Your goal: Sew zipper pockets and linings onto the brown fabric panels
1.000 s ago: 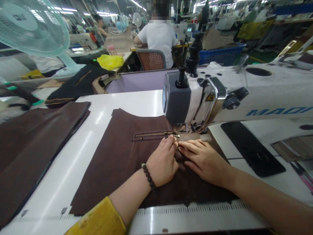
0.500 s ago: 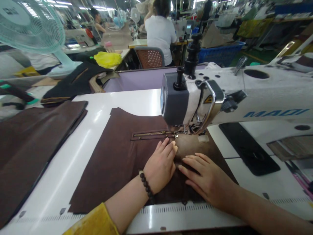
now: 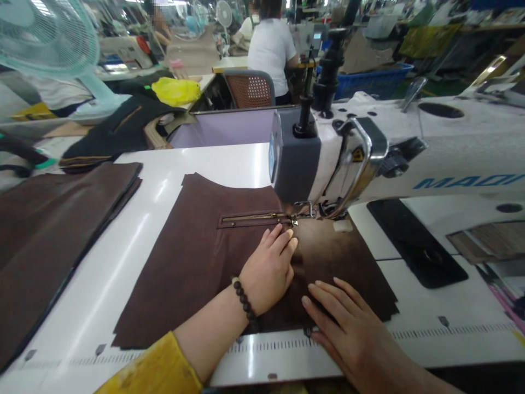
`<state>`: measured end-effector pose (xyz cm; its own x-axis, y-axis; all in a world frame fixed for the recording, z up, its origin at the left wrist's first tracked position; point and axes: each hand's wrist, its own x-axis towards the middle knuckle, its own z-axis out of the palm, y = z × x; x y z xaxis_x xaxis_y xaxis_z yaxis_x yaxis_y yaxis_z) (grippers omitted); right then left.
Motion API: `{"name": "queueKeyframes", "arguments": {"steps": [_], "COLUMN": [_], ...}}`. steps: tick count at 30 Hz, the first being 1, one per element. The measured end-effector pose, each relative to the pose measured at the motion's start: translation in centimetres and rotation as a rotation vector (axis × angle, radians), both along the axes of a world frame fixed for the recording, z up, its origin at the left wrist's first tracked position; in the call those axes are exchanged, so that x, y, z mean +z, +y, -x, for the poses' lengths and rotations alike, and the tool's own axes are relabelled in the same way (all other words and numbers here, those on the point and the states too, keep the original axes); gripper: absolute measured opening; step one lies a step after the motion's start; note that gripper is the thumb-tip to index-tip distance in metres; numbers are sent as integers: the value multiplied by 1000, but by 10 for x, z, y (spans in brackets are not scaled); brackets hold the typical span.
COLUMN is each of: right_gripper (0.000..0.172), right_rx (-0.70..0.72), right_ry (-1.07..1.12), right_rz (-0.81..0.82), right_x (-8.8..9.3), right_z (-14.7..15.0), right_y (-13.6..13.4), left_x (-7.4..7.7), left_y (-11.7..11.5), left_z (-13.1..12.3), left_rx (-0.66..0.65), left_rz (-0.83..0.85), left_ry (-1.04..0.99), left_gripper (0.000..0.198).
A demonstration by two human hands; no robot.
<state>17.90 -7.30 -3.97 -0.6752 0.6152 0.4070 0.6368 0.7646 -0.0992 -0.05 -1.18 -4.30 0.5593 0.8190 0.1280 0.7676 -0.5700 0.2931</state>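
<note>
A dark brown garment panel (image 3: 197,257) with a brass zipper (image 3: 254,218) lies flat on the white sewing table (image 3: 156,180). Its zipper end sits under the presser foot of the white sewing machine (image 3: 328,158). My left hand (image 3: 268,268), with a bead bracelet on the wrist, rests flat on the panel just below the zipper, fingers stretched toward the needle. My right hand (image 3: 348,328) lies flat with fingers spread on the panel's near edge, close to the ruler strip at the table front.
A stack of brown panels (image 3: 53,230) lies at the left. Behind it are black garments (image 3: 118,134), a teal fan (image 3: 45,38) and a yellow bag (image 3: 176,90). A person in a white shirt (image 3: 270,52) sits at a farther station. A black plate (image 3: 410,241) lies right of the needle.
My right hand has slid back from the needle area toward the table's front edge. My left hand has stayed almost in place on the panel.
</note>
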Motion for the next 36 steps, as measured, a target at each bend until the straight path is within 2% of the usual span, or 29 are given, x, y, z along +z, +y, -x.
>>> {"name": "queueKeyframes", "arguments": {"steps": [11,16,23,31,36], "right_gripper": [29,30,32,33,32], "right_rx": [-98,-91,-105,-112,-114], "right_ry": [73,70,81,147,148], "right_rz": [80,79,62,-87,-135], "right_x": [-15,-19,-19,-28,-31], "right_z": [4,4,5,7,10], "right_y": [2,1,-1,-5,-5], "left_x": [-6,-5,1,-1,2], "left_y": [12,5,-7,-7,-6], "left_z": [2,4,6,6,9], "left_rx": [-22,-109,-77,-41,-52], "left_rz": [-69,-60,-75,-106,-86], "left_ry": [20,19,4,-57,-20], "left_gripper": [41,31,29,27,27]}}
